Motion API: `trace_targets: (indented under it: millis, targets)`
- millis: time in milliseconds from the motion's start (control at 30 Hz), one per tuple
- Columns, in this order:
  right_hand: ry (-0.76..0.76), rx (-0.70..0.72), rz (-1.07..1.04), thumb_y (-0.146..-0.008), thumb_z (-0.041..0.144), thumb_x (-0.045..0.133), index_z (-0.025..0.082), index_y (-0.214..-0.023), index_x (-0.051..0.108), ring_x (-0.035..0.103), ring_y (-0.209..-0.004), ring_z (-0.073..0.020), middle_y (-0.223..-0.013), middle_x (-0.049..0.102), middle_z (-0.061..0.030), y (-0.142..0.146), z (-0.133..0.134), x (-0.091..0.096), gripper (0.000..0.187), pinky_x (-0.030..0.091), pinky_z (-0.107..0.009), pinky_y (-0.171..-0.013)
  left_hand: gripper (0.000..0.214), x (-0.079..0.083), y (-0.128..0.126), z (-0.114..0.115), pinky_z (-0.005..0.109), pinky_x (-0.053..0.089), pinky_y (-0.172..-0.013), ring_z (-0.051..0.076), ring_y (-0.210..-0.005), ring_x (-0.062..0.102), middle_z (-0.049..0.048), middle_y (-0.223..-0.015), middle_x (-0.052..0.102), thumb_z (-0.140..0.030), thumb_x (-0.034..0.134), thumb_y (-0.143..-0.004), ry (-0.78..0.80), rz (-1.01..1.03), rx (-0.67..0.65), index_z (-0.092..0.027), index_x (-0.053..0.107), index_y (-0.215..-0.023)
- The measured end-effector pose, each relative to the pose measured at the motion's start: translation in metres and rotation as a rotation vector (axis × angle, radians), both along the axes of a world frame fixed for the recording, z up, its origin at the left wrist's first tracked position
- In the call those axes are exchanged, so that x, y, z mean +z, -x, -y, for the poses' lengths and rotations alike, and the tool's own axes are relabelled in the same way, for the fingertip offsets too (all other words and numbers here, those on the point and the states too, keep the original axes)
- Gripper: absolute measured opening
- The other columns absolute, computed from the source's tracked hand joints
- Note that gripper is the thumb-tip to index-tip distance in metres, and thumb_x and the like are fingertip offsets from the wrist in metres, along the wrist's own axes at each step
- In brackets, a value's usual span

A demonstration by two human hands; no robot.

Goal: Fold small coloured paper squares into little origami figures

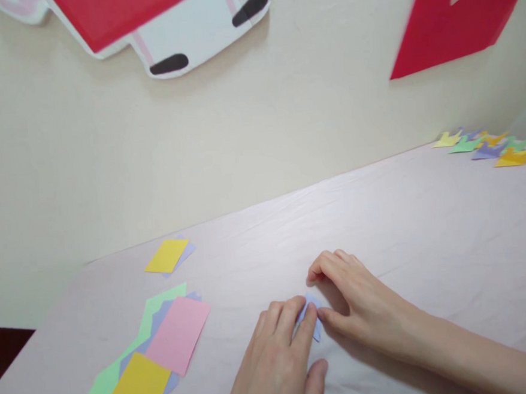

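Hands (276, 349) (360, 301) atop and beside blue paper (318, 329)

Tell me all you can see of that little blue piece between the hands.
The blue piece looks like thin paper, pale blue and straight-edged, with a pointed corner at the near end. It lies on the pale cloth. The left hand partly covers it, its index fingertip resting on top. The right hand has its thumb tip at the right edge; contact is unclear. Full outline and folds can't be made out.
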State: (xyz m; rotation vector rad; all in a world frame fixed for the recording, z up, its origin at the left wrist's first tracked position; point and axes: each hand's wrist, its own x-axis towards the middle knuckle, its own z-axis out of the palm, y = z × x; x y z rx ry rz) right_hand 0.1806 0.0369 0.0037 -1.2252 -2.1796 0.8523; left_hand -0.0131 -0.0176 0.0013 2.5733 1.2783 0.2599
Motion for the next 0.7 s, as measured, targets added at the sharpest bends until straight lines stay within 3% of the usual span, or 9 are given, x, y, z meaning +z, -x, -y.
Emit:
trace_targets:
  millis: [267,500,567,700]
  targets:
    - [-0.006,0.034,0.099,-0.07,0.009,0.057,0.019,-0.1,0.05,0.045,-0.094,-0.0243,-0.102,0.054,-0.0058,0.004,0.009,-0.001,0.033,0.035,-0.042,-0.087,0.053,0.008,-0.004,-0.003,0.043,0.051,-0.089,0.028,-0.106,0.055,0.0144,-0.124,0.059,-0.01,0.053,-0.077,0.057,0.024,0.025,-0.013,0.051,-0.131]
    - [0.01,0.062,0.113,-0.061,0.01,0.058,0.017,-0.114,0.048,0.044,-0.103,-0.0273,-0.113,0.052,-0.0089,0.006,0.023,-0.005,0.054,0.033,-0.048,-0.095,0.06,0.003,0.0,-0.008,0.044,0.038,-0.107,0.028,-0.135,0.039,0.0151,-0.147,0.045,-0.015,0.05,-0.08,-0.089,-0.054,-0.124,-0.007,0.042,-0.139]
    - [-0.014,0.035,0.107,-0.064,0.01,0.058,0.016,-0.116,0.047,0.045,-0.103,-0.0277,-0.114,0.052,-0.0104,0.006,0.025,-0.007,0.053,0.034,-0.048,-0.093,0.055,0.004,0.001,-0.009,0.044,0.038,-0.106,0.027,-0.131,0.044,0.0142,-0.143,0.05,-0.017,0.051,-0.082,-0.073,-0.056,-0.148,-0.01,0.045,-0.137]
    - [-0.113,0.022,0.086,-0.071,0.006,0.053,0.016,-0.117,0.046,0.046,-0.104,-0.0275,-0.116,0.053,-0.012,0.002,0.024,-0.01,0.048,0.036,-0.048,-0.093,0.046,0.008,0.0,-0.009,0.047,0.045,-0.097,0.03,-0.113,0.055,0.0136,-0.124,0.061,-0.017,0.055,-0.081,-0.083,-0.087,-0.076,-0.016,0.054,-0.127]
